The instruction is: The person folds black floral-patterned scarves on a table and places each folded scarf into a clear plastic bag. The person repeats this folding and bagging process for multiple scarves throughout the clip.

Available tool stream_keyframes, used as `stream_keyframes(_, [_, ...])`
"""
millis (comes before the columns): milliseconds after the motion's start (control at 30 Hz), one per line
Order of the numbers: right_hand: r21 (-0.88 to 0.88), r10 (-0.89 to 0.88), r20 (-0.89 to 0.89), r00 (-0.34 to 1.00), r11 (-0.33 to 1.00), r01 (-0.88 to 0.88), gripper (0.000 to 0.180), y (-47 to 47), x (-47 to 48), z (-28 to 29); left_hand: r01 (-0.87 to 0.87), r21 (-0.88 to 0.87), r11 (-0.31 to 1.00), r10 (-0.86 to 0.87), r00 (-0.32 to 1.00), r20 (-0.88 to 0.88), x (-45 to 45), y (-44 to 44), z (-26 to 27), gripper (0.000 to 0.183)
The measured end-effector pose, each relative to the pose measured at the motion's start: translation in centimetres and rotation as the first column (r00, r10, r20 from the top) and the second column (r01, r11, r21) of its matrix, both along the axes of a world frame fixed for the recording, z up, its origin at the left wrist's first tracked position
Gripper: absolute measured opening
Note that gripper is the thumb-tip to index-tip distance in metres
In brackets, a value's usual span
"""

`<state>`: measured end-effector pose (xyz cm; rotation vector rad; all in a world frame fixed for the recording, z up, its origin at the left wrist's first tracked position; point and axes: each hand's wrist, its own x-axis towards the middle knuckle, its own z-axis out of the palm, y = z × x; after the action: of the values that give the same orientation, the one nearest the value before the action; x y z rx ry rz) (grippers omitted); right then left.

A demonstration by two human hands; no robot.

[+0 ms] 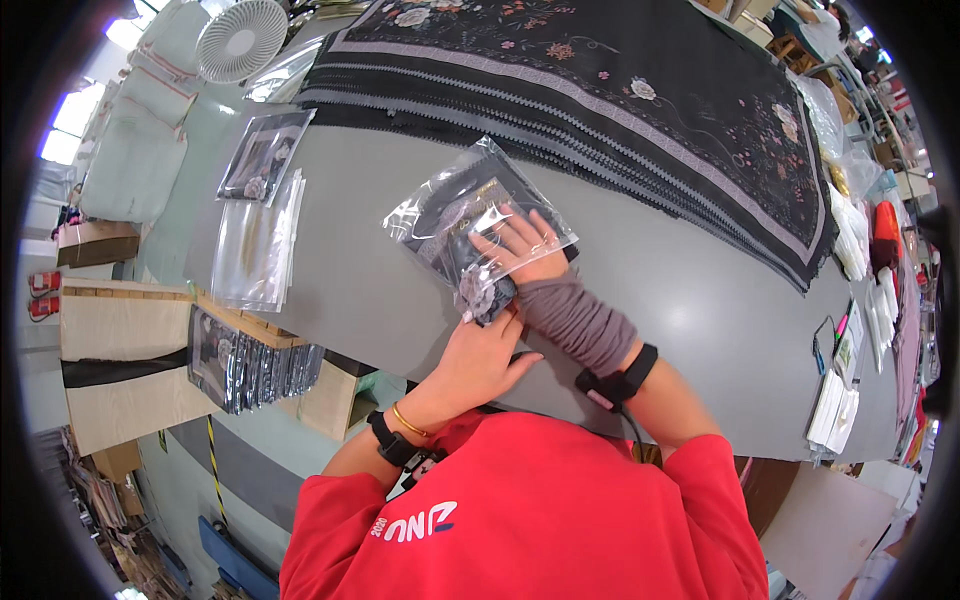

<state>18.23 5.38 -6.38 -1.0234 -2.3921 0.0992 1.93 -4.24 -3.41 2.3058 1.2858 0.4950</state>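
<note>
A folded black floral cloth (487,292) lies partly in a clear plastic bag (420,214) on the grey table before me. My right hand (525,244) is spread flat over the cloth, its fingers apart. A plastic edge crosses the back of this hand; the fingers look to be under the film. A mauve fabric sleeve (577,319) covers the right wrist. At the near corner of the cloth is my left hand (484,360), thumb held away. Its fingertips are partly hidden by the cloth and right wrist, so their grip is unclear.
Stacked black floral cloths (600,97) with zigzag edges cover the table's far side. A bagged cloth (262,157) rests over clear bags (251,255) at left. Below them, a wooden box (127,322) adjoins a row of packed cloths (255,364). A white fan (241,41) stands far left.
</note>
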Motion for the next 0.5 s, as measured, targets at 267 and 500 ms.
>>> stream_keyframes(267, [0.093, -0.034, 0.191, 0.981, 0.996, 0.016, 0.053, 2.4, -1.4, -0.7, 0.012, 0.036, 0.999, -0.013, 1.0, 0.028, 0.4, -0.7, -0.5, 0.059])
stream_keyframes(500, [0.044, 0.035, 0.178, 0.983, 0.998, -0.044, 0.055, 0.0, -1.0, 0.6, 0.201, -0.15, 0.968, -0.197, 0.98, 0.039, -4.2, 1.3, 6.6, 0.019])
